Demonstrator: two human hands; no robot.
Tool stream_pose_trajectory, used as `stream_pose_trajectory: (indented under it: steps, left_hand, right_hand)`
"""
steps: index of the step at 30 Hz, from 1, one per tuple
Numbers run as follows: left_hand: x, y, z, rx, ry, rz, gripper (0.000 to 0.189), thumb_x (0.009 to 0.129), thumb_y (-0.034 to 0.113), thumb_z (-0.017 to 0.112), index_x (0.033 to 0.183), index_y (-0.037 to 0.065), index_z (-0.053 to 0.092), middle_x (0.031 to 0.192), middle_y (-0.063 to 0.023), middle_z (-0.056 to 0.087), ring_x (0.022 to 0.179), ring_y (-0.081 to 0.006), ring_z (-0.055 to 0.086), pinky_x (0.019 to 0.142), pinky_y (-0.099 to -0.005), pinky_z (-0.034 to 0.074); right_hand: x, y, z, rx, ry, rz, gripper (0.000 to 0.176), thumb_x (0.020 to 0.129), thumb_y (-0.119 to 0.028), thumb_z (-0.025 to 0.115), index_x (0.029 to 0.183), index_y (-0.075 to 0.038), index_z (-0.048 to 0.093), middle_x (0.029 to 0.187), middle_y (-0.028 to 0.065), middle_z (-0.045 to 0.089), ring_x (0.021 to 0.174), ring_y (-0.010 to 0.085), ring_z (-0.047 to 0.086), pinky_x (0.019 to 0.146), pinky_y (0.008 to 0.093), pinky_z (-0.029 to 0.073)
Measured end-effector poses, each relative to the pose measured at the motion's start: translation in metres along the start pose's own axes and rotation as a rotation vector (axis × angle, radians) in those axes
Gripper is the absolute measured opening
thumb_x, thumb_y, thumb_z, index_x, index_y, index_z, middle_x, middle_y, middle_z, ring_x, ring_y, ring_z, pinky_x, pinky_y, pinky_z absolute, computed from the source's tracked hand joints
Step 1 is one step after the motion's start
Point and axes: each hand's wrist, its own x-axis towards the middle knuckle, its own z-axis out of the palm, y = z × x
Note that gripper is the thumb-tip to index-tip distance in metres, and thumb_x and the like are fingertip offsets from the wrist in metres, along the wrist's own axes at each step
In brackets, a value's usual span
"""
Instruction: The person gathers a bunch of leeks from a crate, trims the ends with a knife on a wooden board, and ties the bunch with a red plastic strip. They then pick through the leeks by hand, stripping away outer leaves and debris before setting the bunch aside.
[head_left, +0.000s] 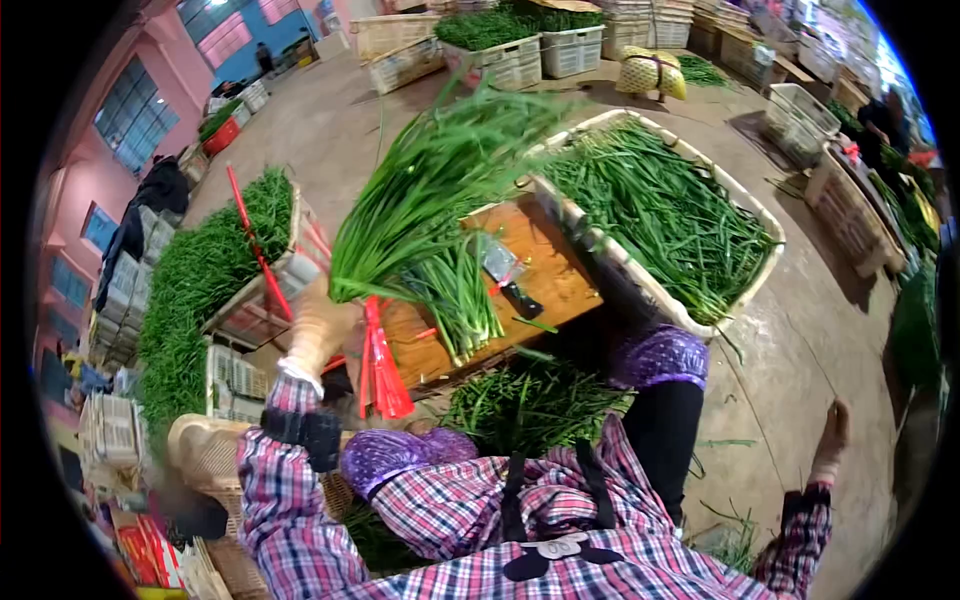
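My left hand (325, 312) is closed round the base of a large bunch of long green stalks (415, 185), whose leaf tips fan out blurred to the upper right. Under it, a smaller green bunch (462, 300) lies on a wooden board (550, 255), beside a knife (522, 300) with a black handle. Red strips (378, 375) hang over the board's near left edge. Far from the board, my right hand (838, 428) is out at the right above the floor, near no object; its fingers are too indistinct to read.
A white crate (655, 292) of greens stands right of the board, and another heap of greens (215, 265) at the left. Loose greens (530, 400) lie below the board between my knees. Crates (510, 62) line the back. A person (885, 125) is at the far right.
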Motion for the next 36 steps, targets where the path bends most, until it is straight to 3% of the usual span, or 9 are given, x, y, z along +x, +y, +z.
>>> stream_pose_trajectory:
  steps: [3,5,7,9,11,18,25,31,36]
  left_hand:
    - [0.025,-0.077,0.046,-0.071,-0.123,0.535,0.023,0.076,0.006,0.068,0.095,-0.003,0.06,0.079,-0.0042,0.064,0.07,-0.015,0.061,0.06,-0.0278,0.05]
    - [-0.008,0.052,0.018,-0.67,-0.32,-0.382,0.016,0.078,0.011,0.067,0.087,0.0,0.06,0.076,-0.0063,0.063,0.06,-0.0137,0.06,0.051,-0.0252,0.049]
    - [-0.009,0.049,0.039,-0.96,-0.427,-0.4,0.013,0.078,0.014,0.065,0.081,0.003,0.061,0.069,-0.0058,0.061,0.051,-0.0119,0.057,0.046,-0.0235,0.048]
    - [-0.01,0.057,0.05,-0.981,-0.505,-0.456,0.013,0.078,0.015,0.064,0.081,0.003,0.061,0.07,-0.0062,0.062,0.051,-0.0118,0.058,0.046,-0.0239,0.048]
    - [-0.014,0.064,0.06,-1.13,-0.598,-0.533,0.013,0.078,0.014,0.063,0.083,0.002,0.061,0.072,-0.0078,0.063,0.053,-0.0131,0.06,0.047,-0.025,0.05]
    - [-0.032,0.08,0.093,-1.236,-0.719,-0.614,0.013,0.08,0.012,0.061,0.086,0.0,0.06,0.072,-0.0074,0.062,0.052,-0.0133,0.06,0.046,-0.0258,0.051]
    - [-0.046,0.122,0.091,-0.926,-0.631,-0.59,0.024,0.072,0.014,0.07,0.089,-0.001,0.061,0.072,-0.0088,0.062,0.052,-0.0142,0.059,0.046,-0.0262,0.049]
    - [-0.044,0.123,0.094,-0.254,-0.565,-0.328,0.039,0.064,0.008,0.071,0.099,-0.007,0.059,0.078,-0.0111,0.065,0.066,-0.0176,0.062,0.06,-0.0315,0.051]
    - [-0.031,0.159,0.077,0.375,-0.562,-0.071,0.048,0.075,0.026,0.056,0.115,-0.002,0.053,0.107,-0.0258,0.061,0.104,-0.0359,0.058,0.085,-0.0411,0.048]
  right_hand:
    - [-0.076,-0.027,-0.033,-1.012,-0.137,0.332,0.037,0.097,-0.017,0.039,0.121,0.008,0.052,0.12,0.0119,0.056,0.113,0.0188,0.051,0.102,0.0311,0.038]
    - [-0.148,0.035,-0.097,-0.604,0.024,0.47,0.035,0.093,-0.021,0.05,0.119,0.002,0.056,0.116,0.0079,0.058,0.108,0.0174,0.052,0.1,0.0316,0.04]
    - [-0.235,0.171,-0.221,0.149,0.112,0.805,0.027,0.083,-0.008,0.062,0.109,-0.002,0.059,0.095,0.0108,0.064,0.089,0.0219,0.061,0.082,0.03,0.047]
    - [-0.218,0.049,-0.112,-1.349,-0.85,0.856,0.053,0.072,-0.022,0.07,0.121,-0.008,0.057,0.117,0.0136,0.061,0.105,0.023,0.059,0.094,0.0305,0.045]
    - [-0.185,-0.079,0.034,-1.433,-1.007,0.903,0.057,0.068,-0.018,0.069,0.122,-0.009,0.056,0.114,0.0176,0.061,0.104,0.0277,0.06,0.088,0.0321,0.048]
    - [-0.058,-0.133,0.24,-0.383,-0.451,0.307,0.035,0.081,0.007,0.057,0.115,0.002,0.056,0.098,0.0075,0.065,0.091,0.015,0.062,0.08,0.0262,0.049]
    - [-0.107,-0.16,0.471,0.695,-1.149,0.811,0.074,0.085,-0.031,0.064,0.14,0.001,0.027,0.13,0.0146,0.049,0.117,0.0224,0.05,0.098,0.0371,0.042]
    - [-0.106,-0.143,0.555,1.273,-1.064,0.847,0.074,0.082,-0.06,0.056,0.133,-0.01,0.04,0.131,0.0023,0.049,0.122,0.0177,0.045,0.103,0.0409,0.033]
    - [-0.098,-0.153,0.57,1.436,-0.9,0.896,0.085,0.08,-0.064,0.056,0.137,-0.005,0.034,0.134,0.0157,0.045,0.123,0.0277,0.044,0.102,0.0446,0.036]
